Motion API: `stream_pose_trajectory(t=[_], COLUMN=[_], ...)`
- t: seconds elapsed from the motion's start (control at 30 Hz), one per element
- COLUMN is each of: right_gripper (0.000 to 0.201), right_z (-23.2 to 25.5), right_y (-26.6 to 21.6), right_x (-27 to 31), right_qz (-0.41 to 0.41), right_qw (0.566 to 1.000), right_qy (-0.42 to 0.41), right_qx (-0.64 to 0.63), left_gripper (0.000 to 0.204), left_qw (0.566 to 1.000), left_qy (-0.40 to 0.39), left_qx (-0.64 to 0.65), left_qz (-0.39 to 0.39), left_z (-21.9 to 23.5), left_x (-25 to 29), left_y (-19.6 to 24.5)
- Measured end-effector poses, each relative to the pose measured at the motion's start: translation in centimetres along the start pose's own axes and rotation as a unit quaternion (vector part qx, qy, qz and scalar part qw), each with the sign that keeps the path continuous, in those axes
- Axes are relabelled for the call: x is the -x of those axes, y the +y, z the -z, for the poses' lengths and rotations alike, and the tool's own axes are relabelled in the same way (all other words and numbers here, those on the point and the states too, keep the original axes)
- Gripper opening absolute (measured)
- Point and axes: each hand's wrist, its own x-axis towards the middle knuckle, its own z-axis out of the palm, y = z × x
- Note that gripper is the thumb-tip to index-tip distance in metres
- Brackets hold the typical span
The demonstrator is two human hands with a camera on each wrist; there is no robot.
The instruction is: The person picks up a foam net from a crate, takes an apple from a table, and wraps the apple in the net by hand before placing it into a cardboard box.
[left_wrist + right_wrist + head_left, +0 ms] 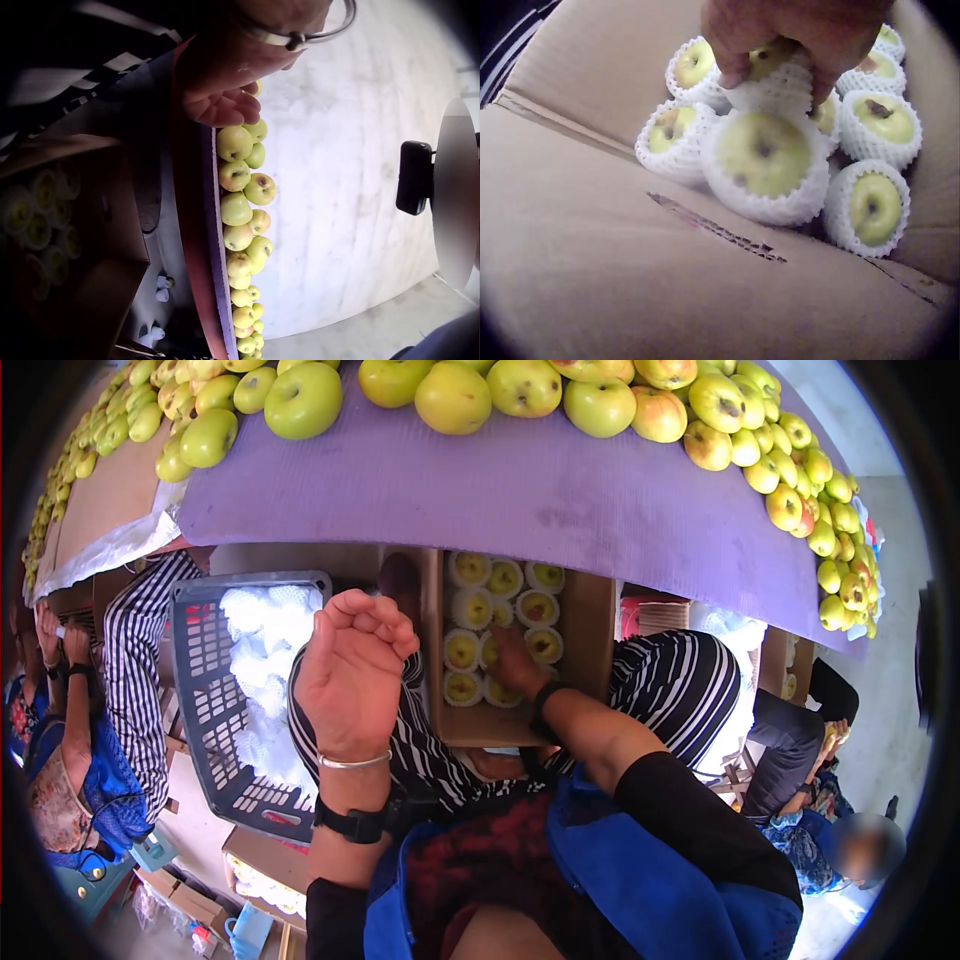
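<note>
Inside a cardboard box (590, 630), several green-yellow apples (874, 206) sit in white foam nets, mostly with the stem hollow or blossom end facing up. My right hand (515, 665) reaches down among them. In the right wrist view its fingers and thumb grip a netted apple (776, 86), just behind another large netted apple (765, 154) near the box wall. To the left of the box, my left hand (355, 670) is raised with palm up and fingers loosely bent, nothing in it. The left wrist view shows it near the purple-topped table edge.
Loose apples (455, 398) line the purple tabletop (450, 485) ahead. A dark plastic crate (195, 690) of white foam nets (265, 660) stands at my left. Other people sit on both sides. Striped trouser legs flank the box.
</note>
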Motion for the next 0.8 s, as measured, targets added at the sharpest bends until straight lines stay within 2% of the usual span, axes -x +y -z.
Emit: stream_pose_trajectory(t=[0.43,0.5,0.57,0.63,0.7,0.73,0.8], right_gripper=[0.063,0.074,0.073,0.073,0.069,0.069,0.066], right_z=[-0.6,1.1,1.0,0.9,0.9,0.8,0.7], right_y=[-1.2,-2.9,-2.6,-2.0,-1.1,-0.9,-0.6], right_x=[-0.9,-0.6,-0.7,-0.8,-1.0,-1.1,-1.5], right_qz=[-0.031,-0.078,-0.097,-0.114,-0.115,-0.115,-0.164], right_qw=[0.991,0.984,0.985,0.984,0.989,0.989,0.965], right_qy=[-0.034,-0.085,-0.077,-0.070,-0.037,-0.038,0.024], right_qx=[0.127,0.133,0.124,0.116,-0.087,-0.086,-0.204], left_gripper=[0.032,0.032,0.028,0.028,0.027,0.027,0.027], left_qw=[1.000,1.000,0.999,0.999,0.999,0.999,1.000], left_qy=[-0.007,-0.004,0.032,0.032,0.031,0.028,0.025], left_qx=[-0.029,-0.027,-0.023,-0.020,-0.018,-0.014,-0.010], left_qz=[0.003,0.002,-0.012,-0.012,-0.013,-0.009,-0.007], left_z=[0.1,0.0,-0.1,-0.1,-0.2,-0.2,-0.2], left_x=[-0.2,0.0,0.1,0.2,0.2,0.2,0.2], left_y=[-0.2,-0.1,-0.2,-0.2,-0.1,-0.1,-0.1])
